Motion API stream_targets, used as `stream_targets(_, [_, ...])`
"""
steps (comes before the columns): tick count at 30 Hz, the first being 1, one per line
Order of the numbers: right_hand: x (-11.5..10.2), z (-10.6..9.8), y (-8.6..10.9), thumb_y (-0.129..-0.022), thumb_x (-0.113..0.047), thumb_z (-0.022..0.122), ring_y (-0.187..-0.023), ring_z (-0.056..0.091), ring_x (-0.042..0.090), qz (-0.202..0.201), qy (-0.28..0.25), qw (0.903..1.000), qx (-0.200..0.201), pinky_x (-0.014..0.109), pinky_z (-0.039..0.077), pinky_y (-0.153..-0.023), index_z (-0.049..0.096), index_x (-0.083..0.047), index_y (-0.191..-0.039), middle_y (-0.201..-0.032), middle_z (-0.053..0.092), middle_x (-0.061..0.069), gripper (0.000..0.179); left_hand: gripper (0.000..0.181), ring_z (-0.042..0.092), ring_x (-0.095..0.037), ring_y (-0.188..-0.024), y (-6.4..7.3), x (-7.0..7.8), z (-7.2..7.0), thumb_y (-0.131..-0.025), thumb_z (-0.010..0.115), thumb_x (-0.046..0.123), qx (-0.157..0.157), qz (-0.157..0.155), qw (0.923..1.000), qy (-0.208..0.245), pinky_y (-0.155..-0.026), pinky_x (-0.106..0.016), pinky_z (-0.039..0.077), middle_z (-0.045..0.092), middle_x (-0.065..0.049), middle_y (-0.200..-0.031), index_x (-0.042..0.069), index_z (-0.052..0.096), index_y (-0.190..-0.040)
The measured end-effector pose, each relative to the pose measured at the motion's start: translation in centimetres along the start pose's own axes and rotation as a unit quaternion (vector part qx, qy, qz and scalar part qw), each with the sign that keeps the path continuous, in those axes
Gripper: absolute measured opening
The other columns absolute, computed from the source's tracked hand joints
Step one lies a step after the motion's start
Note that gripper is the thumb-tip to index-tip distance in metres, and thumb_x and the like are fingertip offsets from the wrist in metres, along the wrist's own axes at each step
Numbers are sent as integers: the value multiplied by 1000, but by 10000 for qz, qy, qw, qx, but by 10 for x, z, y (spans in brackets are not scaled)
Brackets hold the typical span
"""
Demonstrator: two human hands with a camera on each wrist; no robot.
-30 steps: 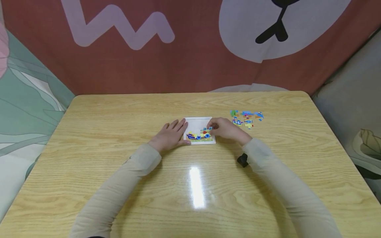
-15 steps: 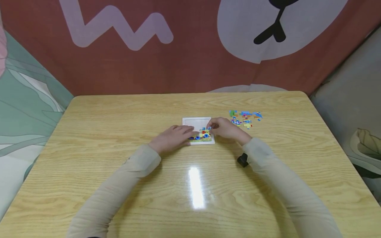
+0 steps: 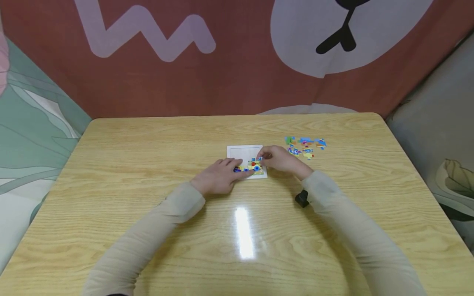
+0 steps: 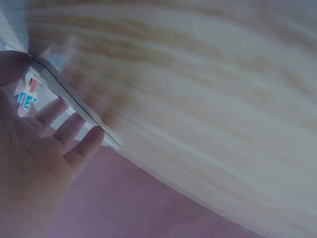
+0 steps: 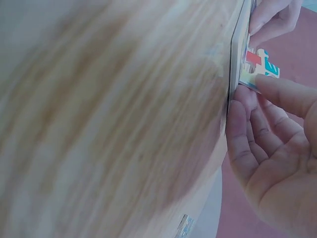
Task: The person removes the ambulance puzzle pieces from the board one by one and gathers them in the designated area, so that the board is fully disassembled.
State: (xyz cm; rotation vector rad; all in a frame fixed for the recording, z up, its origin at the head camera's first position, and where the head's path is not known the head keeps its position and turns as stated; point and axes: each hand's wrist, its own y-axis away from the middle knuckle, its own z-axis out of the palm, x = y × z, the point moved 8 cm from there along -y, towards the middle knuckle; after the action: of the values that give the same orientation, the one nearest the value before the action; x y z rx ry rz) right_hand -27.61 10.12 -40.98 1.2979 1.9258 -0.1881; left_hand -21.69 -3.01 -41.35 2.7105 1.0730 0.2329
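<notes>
A white puzzle tray (image 3: 237, 147) lies at the middle of the table, its lower part filled with colourful pieces. My left hand (image 3: 216, 176) lies over its left side, fingers extended across the placed pieces; in the left wrist view, the fingers of this hand (image 4: 34, 153) reach along the tray. At the tray's right side, my right hand (image 3: 279, 158) pinches a puzzle piece (image 5: 260, 63) between thumb and fingers. That piece is yellow, red and teal and stands tilted up from the tray in the right wrist view. The left hand hides some placed pieces.
Several loose puzzle pieces (image 3: 305, 141) lie beyond and to the right of the tray on the wooden table (image 3: 148, 148). A small black object (image 3: 301, 199) shows by the right cuff. A reddish cloth (image 3: 237, 90) hangs behind the table's far edge.
My left hand has shifted from the tray's left edge onto the placed pieces, one finger now stretched along the lower row. My right hand stays at the right side, still pinching the piece.
</notes>
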Motion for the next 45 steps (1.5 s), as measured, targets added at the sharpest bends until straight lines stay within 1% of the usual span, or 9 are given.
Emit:
stream_targets(7, [3,-1,-1,-96,-9,54,-85,60,19,151,-175,9997,57,25,48,-72,64,1,-108,-99,67,15,18,52,35,-33,-139,-3,0,0,-100,37,21,-77,-49,10000,-8,-113,-49,34,33,-14,-153,40,30,-148])
stream_targets(14, [8,-1,-4,-98,-9,50,-76,61,16,455,-691,9963,221,24,52,-68,61,2,-110,-91,63,13,20,51,38,-33,-137,-3,0,-1,-101,38,21,-2,-15,10000,-16,-111,-50,36,37,-14,-150,40,33,-147])
stream_targets(20, [14,-13,1,-99,-13,50,-86,66,22,480,-721,9953,433,29,55,-74,61,2,-115,-104,65,20,24,51,36,-33,-138,-4,1,-1,-101,37,21,-57,-65,9999,100,-112,-51,35,35,-14,-152,41,32,-147])
stream_targets(25, [23,-33,16,-100,-16,49,-95,66,31,461,-832,9931,693,38,56,-82,60,0,-122,-114,63,22,29,51,37,-33,-138,-4,1,-1,-101,37,20,-10,-47,9999,94,-112,-50,35,36,-14,-151,41,32,-147])
stream_targets(30, [38,-56,36,-100,-15,48,-110,63,36,582,-1156,9871,945,39,54,-92,53,4,-132,-131,55,26,37,50,39,-34,-136,-2,2,-3,-101,38,19,129,34,9999,33,-111,-48,37,39,-15,-148,39,35,-147])
stream_targets(33, [49,-69,50,-101,-19,48,-104,67,28,713,-1156,9846,1100,35,55,-89,49,4,-136,-133,53,26,42,49,41,-34,-133,-2,2,-4,-101,38,19,232,93,9997,27,-110,-48,38,41,-15,-146,38,37,-146])
stream_targets(37, [68,-83,66,-100,-22,50,-88,65,1,898,-1203,9802,1293,29,56,-85,48,2,-136,-124,54,21,44,49,42,-33,-133,-2,2,-5,-101,39,19,256,101,9995,129,-110,-48,37,42,-14,-145,37,37,-146])
stream_targets(39, [78,-89,71,-99,-22,52,-82,63,-5,946,-1317,9766,1413,29,56,-85,48,3,-135,-118,56,17,44,49,41,-33,-135,-2,0,-5,-101,39,20,211,28,9994,282,-112,-48,35,41,-13,-146,36,35,-147])
stream_targets(45, [106,-102,83,-96,-18,56,-76,62,-8,1065,-1582,9660,1747,21,57,-78,47,7,-133,-88,60,-16,45,51,36,-30,-139,-5,-7,-3,-102,42,26,76,-213,9964,811,-115,-49,30,38,-9,-150,27,29,-151])
